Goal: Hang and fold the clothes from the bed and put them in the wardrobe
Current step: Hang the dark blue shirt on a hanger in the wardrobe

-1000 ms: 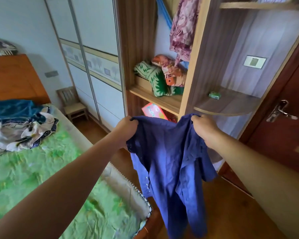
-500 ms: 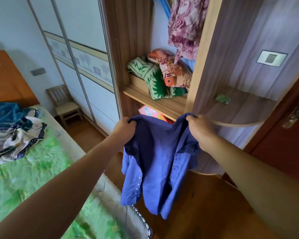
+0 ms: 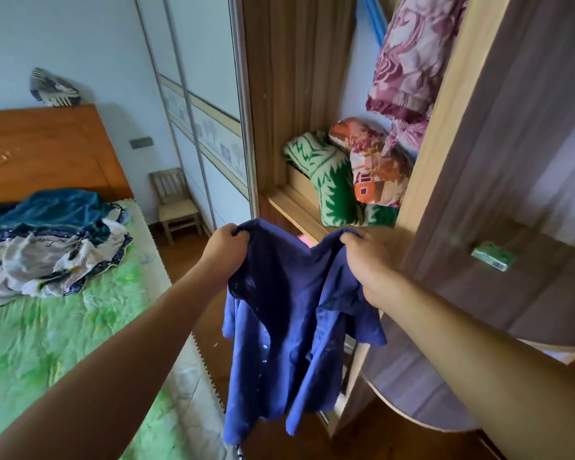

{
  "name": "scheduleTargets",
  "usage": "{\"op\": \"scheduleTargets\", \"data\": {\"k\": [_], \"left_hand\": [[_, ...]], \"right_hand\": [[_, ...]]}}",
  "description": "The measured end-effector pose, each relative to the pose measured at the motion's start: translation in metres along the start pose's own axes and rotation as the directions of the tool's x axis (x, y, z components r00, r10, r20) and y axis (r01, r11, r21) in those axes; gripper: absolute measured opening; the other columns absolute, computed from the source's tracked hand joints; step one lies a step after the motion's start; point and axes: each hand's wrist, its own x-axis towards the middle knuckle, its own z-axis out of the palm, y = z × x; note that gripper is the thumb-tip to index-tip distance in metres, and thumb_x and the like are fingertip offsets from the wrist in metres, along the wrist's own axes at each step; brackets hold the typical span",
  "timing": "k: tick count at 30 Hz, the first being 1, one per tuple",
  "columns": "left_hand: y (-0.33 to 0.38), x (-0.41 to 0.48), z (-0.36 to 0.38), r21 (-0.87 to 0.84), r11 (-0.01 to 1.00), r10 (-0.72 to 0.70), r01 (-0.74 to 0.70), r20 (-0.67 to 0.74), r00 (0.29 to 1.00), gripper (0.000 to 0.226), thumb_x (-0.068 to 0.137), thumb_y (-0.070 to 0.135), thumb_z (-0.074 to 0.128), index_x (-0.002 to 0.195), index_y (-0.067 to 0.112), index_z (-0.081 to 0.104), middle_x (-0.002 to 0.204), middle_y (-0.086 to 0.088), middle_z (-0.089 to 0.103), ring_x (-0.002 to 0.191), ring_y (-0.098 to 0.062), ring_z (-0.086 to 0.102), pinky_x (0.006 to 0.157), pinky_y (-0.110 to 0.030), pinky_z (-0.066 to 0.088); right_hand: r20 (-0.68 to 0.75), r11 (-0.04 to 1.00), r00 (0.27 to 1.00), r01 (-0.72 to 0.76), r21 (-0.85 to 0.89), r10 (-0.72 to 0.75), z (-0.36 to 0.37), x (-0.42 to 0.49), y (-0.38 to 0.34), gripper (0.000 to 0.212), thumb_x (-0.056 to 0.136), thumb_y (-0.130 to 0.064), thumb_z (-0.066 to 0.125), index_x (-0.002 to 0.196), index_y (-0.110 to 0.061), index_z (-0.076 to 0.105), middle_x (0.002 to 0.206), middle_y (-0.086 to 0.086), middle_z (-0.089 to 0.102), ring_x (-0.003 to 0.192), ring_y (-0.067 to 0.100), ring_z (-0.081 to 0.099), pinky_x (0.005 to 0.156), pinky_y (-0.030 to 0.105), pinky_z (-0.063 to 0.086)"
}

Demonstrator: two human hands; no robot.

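Note:
A dark blue button shirt [image 3: 289,327] hangs in the air in front of the open wardrobe [image 3: 425,134]. My left hand [image 3: 224,252] grips its top left edge and my right hand [image 3: 367,260] grips its top right edge, so the shirt droops between them. Behind the shirt, on the wardrobe shelf [image 3: 299,210], lie a green and white folded cloth [image 3: 329,180] and an orange patterned one [image 3: 369,161]. A pink floral garment [image 3: 409,58] hangs above them. On the bed [image 3: 63,327] at the left lie a white and navy garment [image 3: 47,260] and a teal cloth [image 3: 47,207].
A small wooden chair [image 3: 175,204] stands by the sliding wardrobe doors [image 3: 196,94]. A rounded side shelf [image 3: 512,277] on the right carries a small green box [image 3: 493,257]. The wooden headboard [image 3: 44,154] bears a patterned thing on top. Wooden floor shows between bed and wardrobe.
The view has swung left toward the bed. Both hands keep their grip on the shirt, which has been gathered up so it hangs shorter than before.

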Motion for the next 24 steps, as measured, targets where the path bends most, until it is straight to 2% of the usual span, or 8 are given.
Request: {"op": "scheduleTargets", "data": {"k": [2,5,9,11,14,17,21,24], "left_hand": [[0.002,0.009,0.004,-0.027,0.999,-0.024,0.024,-0.015,1.0,0.025,0.097,0.019,0.046,0.107,0.012,0.067,0.098,-0.015,0.071,0.092,-0.032,0.067,0.084,-0.046,0.055],[0.004,0.023,0.007,-0.056,0.998,-0.035,0.033,-0.04,0.999,0.023,0.097,0.019,0.046,0.106,0.012,0.067,0.099,-0.016,0.071,0.093,-0.032,0.067,0.081,-0.045,0.055],[0.008,0.053,0.009,-0.082,0.996,-0.046,0.043,-0.045,0.998,0.021,0.099,0.021,0.046,0.102,0.017,0.066,0.097,-0.014,0.07,0.091,-0.03,0.067,0.077,-0.041,0.054],[0.012,0.073,0.012,-0.082,0.996,-0.044,0.04,-0.043,0.998,0.02,0.099,0.021,0.046,0.102,0.018,0.066,0.097,-0.013,0.07,0.092,-0.03,0.067,0.079,-0.042,0.055],[0.021,0.111,0.025,-0.069,0.997,-0.027,0.026,-0.017,0.999,0.018,0.097,0.02,0.047,0.097,0.018,0.065,0.097,-0.014,0.07,0.094,-0.032,0.067,0.088,-0.047,0.054],[0.03,0.161,0.042,-0.035,0.999,0.03,-0.029,0.036,0.999,0.017,0.096,0.018,0.048,0.091,0.018,0.064,0.094,-0.014,0.07,0.091,-0.031,0.066,0.084,-0.043,0.054],[0.039,0.24,0.062,0.004,0.994,0.105,-0.106,0.116,0.988,0.021,0.094,0.016,0.048,0.099,0.013,0.068,0.089,-0.008,0.069,0.085,-0.027,0.064,0.069,-0.031,0.048],[0.044,0.294,0.072,0.014,0.991,0.131,-0.136,0.2,0.971,0.023,0.093,0.015,0.047,0.101,0.01,0.068,0.091,-0.01,0.07,0.085,-0.027,0.063,0.077,-0.036,0.052]], "right_hand": [[-0.007,0.999,1.0,0.006,-0.039,-0.006,0.003,0.013,-0.002,0.027,0.101,-0.027,0.047,0.115,-0.013,0.067,0.117,0.011,0.066,0.105,0.031,0.061,0.094,0.04,0.05],[-0.001,0.997,1.0,0.027,-0.07,-0.027,0.009,0.032,-0.004,0.038,0.105,-0.028,0.043,0.13,-0.007,0.063,0.128,0.015,0.063,0.114,0.032,0.058,0.084,0.03,0.039],[-0.035,0.999,0.999,0.035,0.018,-0.035,0.02,0.063,-0.009,0.025,0.106,-0.026,0.041,0.113,-0.013,0.061,0.112,0.01,0.062,0.097,0.027,0.055,0.08,0.028,0.037],[-0.041,0.991,0.999,0.024,0.128,-0.019,0.027,0.082,-0.014,0.024,0.106,-0.022,0.042,0.116,-0.012,0.062,0.108,0.004,0.06,0.093,0.021,0.051,0.071,0.02,0.035],[-0.08,0.973,0.997,-0.003,0.229,0.022,0.039,0.116,-0.021,0.028,0.104,-0.017,0.045,0.121,-0.004,0.064,0.104,0.005,0.06,0.092,0.022,0.054,0.06,0.023,0.038],[-0.145,0.952,0.987,-0.023,0.306,0.07,0.055,0.16,-0.026,0.029,0.102,-0.015,0.049,0.122,0.001,0.064,0.109,0.011,0.063,0.095,0.024,0.057,0.073,0.02,0.039],[-0.236,0.945,0.96,-0.069,0.321,0.15,0.079,0.223,-0.036,0.026,0.099,-0.015,0.056,0.118,0.0,0.064,0.108,0.009,0.059,0.098,0.023,0.054,0.082,0.03,0.038],[-0.314,0.967,0.933,-0.102,0.234,0.175,0.096,0.265,-0.046,0.033,0.098,-0.018,0.059,0.121,0.005,0.065,0.123,0.015,0.064,0.112,0.031,0.059,0.094,0.039,0.044]]}}
